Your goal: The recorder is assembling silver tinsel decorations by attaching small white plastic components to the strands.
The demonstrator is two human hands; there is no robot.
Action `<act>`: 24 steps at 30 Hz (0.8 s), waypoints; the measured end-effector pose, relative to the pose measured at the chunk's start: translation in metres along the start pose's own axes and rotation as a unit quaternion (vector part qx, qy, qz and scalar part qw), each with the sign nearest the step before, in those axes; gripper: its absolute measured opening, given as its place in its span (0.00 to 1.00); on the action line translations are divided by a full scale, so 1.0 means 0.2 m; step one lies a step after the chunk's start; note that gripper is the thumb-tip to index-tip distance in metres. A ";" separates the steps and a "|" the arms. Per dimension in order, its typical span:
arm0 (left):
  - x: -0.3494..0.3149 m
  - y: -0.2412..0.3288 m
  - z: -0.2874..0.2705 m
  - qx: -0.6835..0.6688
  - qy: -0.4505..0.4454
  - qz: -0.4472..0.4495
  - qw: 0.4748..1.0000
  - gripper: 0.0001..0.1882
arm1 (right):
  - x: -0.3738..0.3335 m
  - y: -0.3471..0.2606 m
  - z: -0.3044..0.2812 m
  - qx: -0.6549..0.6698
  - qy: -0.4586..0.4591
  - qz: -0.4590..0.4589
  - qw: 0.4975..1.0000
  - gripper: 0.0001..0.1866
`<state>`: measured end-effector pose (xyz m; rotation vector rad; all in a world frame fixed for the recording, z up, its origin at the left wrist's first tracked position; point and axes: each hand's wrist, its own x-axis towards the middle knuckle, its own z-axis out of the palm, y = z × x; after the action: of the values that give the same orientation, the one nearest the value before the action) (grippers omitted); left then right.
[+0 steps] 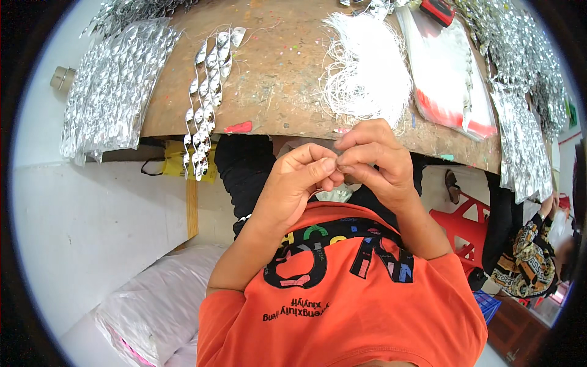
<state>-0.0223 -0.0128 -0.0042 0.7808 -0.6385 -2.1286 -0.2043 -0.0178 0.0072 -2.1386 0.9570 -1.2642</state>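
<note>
My left hand (296,180) and my right hand (382,162) meet in front of my body, just off the table's near edge. Thumb and fingers of each are pinched together, with the fingertips almost touching. Whatever lies between them is too small to make out. Beyond my right hand, a bundle of thin white strings (370,64) is spread on the brown table (275,79). Several twisted silver strips (208,85) lie to the left, their near ends hanging over the edge.
Bagged silver spirals (116,85) overhang the table's left end. Clear plastic bags with red edges (452,79) and a red object (437,11) lie at right, beside more silver spirals (523,134). Below are a red stool (461,223) and a person in a patterned top (526,260).
</note>
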 end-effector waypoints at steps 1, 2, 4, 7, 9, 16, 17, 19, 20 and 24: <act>0.00 0.01 0.01 0.000 0.000 0.000 1.000 0.06 | 0.00 -0.01 -0.01 0.012 -0.005 0.017 1.000 0.06; -0.01 0.02 0.02 0.016 0.007 0.010 1.000 0.06 | 0.00 -0.01 -0.01 0.024 -0.010 0.035 0.999 0.06; -0.02 0.04 0.04 0.032 0.014 0.019 0.999 0.05 | -0.04 0.00 0.00 0.048 0.012 0.103 0.993 0.07; -0.02 0.04 0.05 0.044 0.018 0.030 0.998 0.05 | -0.06 0.00 0.01 0.009 0.020 0.137 0.990 0.08; -0.02 0.04 0.05 0.057 0.015 0.047 0.997 0.05 | -0.06 -0.01 0.01 -0.053 0.006 0.103 0.993 0.08; 0.00 0.01 0.07 0.135 0.059 0.086 0.985 0.03 | -0.04 -0.03 0.01 -0.102 0.036 0.003 0.994 0.09; 0.00 0.01 0.07 0.145 0.058 0.087 0.984 0.03 | -0.04 -0.03 0.01 -0.112 0.034 -0.012 0.993 0.09; -0.01 0.01 0.07 0.155 0.057 0.088 0.982 0.04 | -0.04 -0.03 0.02 -0.130 0.041 -0.021 0.990 0.09; 0.00 0.00 0.07 0.151 0.056 0.084 0.983 0.04 | -0.04 -0.03 0.02 -0.148 0.049 -0.031 0.987 0.09; -0.01 0.01 0.06 0.090 0.049 0.031 0.994 0.04 | -0.03 -0.03 0.03 -0.169 0.043 -0.020 0.984 0.08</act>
<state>-0.0292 -0.0103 0.0062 0.9443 -0.8007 -1.9818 -0.1989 -0.0086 0.0040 -2.3826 1.2478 -1.2970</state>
